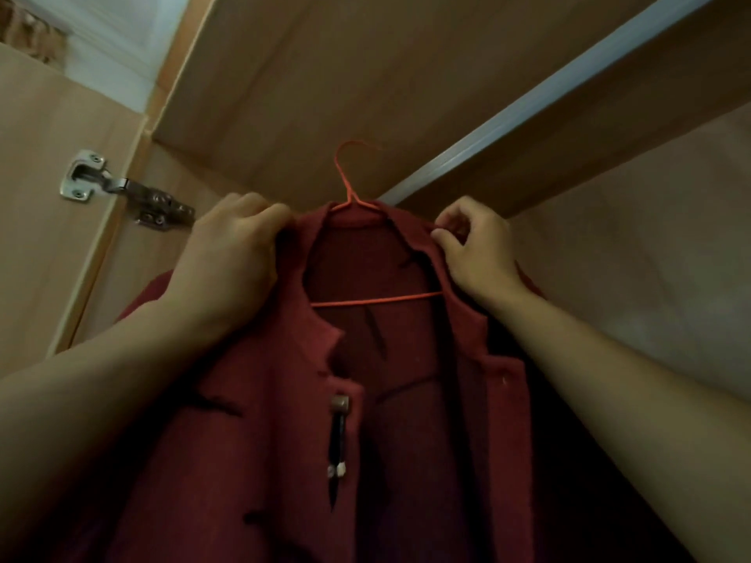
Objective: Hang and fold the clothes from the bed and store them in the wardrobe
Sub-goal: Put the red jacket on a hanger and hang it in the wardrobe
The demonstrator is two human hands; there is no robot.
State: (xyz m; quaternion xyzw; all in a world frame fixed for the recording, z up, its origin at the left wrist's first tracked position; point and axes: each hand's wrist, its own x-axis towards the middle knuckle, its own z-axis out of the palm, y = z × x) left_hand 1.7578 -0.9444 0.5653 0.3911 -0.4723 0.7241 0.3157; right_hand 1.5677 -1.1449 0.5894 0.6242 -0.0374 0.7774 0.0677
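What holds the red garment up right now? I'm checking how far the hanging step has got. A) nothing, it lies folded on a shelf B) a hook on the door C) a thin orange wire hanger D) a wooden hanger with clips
C: the red garment is draped over a thin orange wire hanger, while the left hand and right hand grip its shoulders near the collar.

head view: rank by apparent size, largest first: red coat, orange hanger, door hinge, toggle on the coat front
1. red coat, fills the lower frame
2. orange hanger, partly hidden under the collar
3. door hinge
4. toggle
The hinge sits farther from the camera than the toggle, so only its apparent size ranks higher.
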